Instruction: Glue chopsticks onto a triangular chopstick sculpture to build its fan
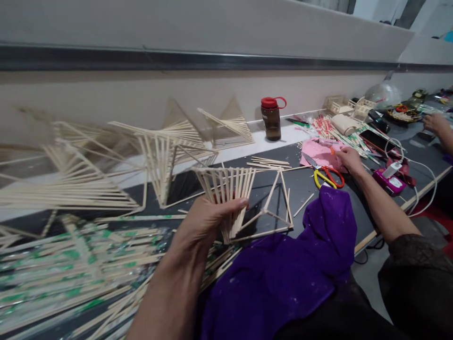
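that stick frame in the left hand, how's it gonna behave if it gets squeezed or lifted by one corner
The stick frame is thin open sticks, so probably very light. The left hand pinches it near the fanned end; the slender joined pieces look fragile and may flex or snap if squeezed. Lifted by a corner, it would likely twist.

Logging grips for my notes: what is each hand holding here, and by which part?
The left hand grips a stick frame by its fanned slats. The right hand rests on pink paper, gripping nothing visible.
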